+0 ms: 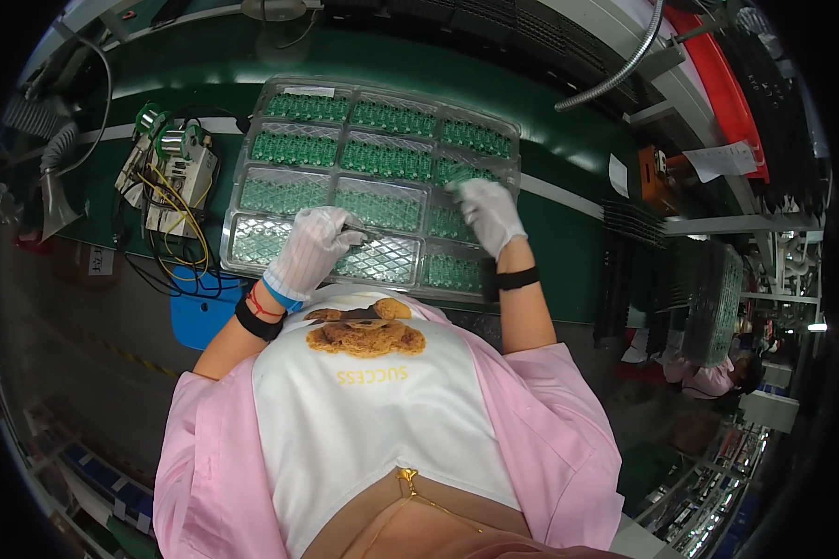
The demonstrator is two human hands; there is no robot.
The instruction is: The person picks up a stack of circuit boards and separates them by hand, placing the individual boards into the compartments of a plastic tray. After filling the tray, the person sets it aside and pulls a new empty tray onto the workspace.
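Observation:
A clear plastic tray (pixel 227 244) with several compartments lies on the green bench in front of me, filled with rows of small green circuit boards (pixel 389 159). My left hand (pixel 309 250), in a white glove, is over the near left part of the tray. Its fingertips are pinched on a small dark thing too small to name. Above the tray's right column is my right hand (pixel 490 216), also gloved, its fingers closed on a pale green circuit board (pixel 466 175) that looks blurred. Few or no boards show in the near middle compartment (pixel 382 265).
Left of the tray stand controller boxes (pixel 185 191) with wire spools and tangled cables. A blue stool (pixel 200 312) is below the bench edge. Flexible metal hose (pixel 615 82) hangs at the far right, near a red bin (pixel 718 84). Black racks (pixel 629 270) stand on the right.

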